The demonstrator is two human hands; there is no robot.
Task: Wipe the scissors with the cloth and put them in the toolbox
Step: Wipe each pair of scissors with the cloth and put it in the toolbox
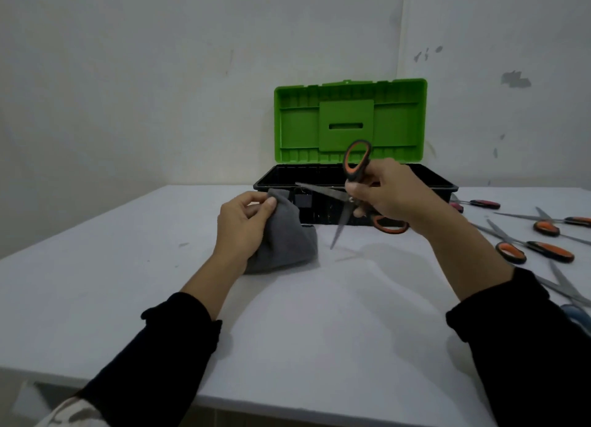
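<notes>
My right hand (388, 191) grips a pair of orange-and-black scissors (339, 215) by the handles, in the air in front of the toolbox. The blades are spread apart, one pointing left, the other down toward the table. My left hand (244, 227) pinches a grey cloth (284, 244) that rests bunched on the white table, just left of the blades and apart from them. The black toolbox (275, 179) stands behind with its green lid (350, 121) upright and open.
Several more scissors (540, 249) with orange or red handles lie spread on the table at the right. The white table (303, 324) ends near me at its front edge. A wall stands close behind the toolbox.
</notes>
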